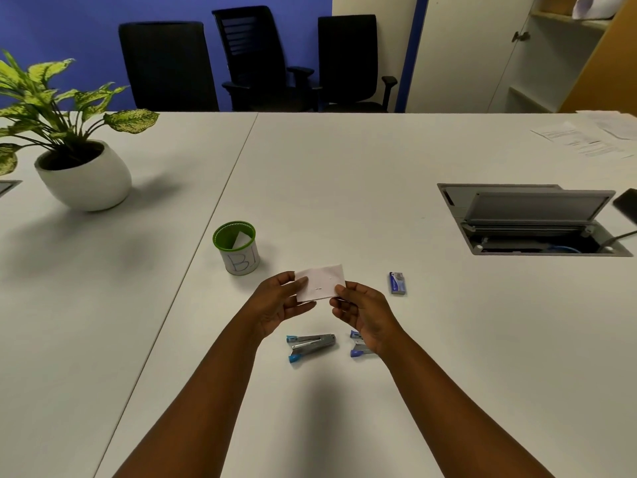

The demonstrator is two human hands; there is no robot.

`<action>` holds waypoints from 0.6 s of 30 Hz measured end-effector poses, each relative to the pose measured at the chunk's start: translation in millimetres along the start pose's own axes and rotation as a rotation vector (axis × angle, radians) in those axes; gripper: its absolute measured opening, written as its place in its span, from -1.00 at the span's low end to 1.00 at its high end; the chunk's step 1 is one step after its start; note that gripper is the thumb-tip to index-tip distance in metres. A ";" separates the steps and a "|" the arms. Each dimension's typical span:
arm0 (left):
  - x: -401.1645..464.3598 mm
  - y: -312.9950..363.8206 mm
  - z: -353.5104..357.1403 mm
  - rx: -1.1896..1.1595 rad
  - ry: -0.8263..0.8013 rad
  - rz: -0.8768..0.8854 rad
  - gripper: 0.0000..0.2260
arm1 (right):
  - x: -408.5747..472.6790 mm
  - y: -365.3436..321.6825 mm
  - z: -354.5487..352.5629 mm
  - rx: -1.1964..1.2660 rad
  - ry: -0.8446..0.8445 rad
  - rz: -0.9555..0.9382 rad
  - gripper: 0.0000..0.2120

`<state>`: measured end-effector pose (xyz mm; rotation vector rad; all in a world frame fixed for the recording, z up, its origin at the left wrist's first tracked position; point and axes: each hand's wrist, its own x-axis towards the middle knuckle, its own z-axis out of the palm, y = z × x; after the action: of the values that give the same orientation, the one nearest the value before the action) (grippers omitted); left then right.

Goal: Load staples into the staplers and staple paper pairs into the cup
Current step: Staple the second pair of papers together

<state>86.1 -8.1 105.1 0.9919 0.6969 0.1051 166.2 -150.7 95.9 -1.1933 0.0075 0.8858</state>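
Note:
Both hands hold a small white paper pair (323, 281) above the table, with a staple showing near its middle. My left hand (277, 305) pinches its left edge and my right hand (362, 312) pinches its right edge. A green-rimmed cup (237, 248) marked with blue letters stands just left of the paper, with a white paper piece inside. One metal stapler with blue tips (310, 345) lies near me, below the hands. A second stapler (358, 346) lies to its right, partly hidden by my right wrist. A blue staple box (397, 283) lies right of the paper.
A potted plant in a white pot (82, 177) stands at far left. An open cable hatch (531, 219) is sunk into the table at right, with a dark phone (625, 205) beside it. Printed sheets (586, 139) lie at the far right. Black office chairs (262, 60) line the far edge.

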 end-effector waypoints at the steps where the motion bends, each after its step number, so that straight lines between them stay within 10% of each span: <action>1: 0.6 -0.5 0.1 0.000 -0.003 0.004 -0.93 | 0.2 0.0 0.1 -0.008 -0.003 -0.002 -0.95; 18: 4.4 -7.7 1.9 0.226 0.038 0.052 -0.64 | 4.4 3.4 2.6 -0.164 0.062 -0.067 -0.93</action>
<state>89.0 -12.1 97.4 1.2274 0.7288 0.0917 166.0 -145.7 92.4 -1.3665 -0.0558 0.8014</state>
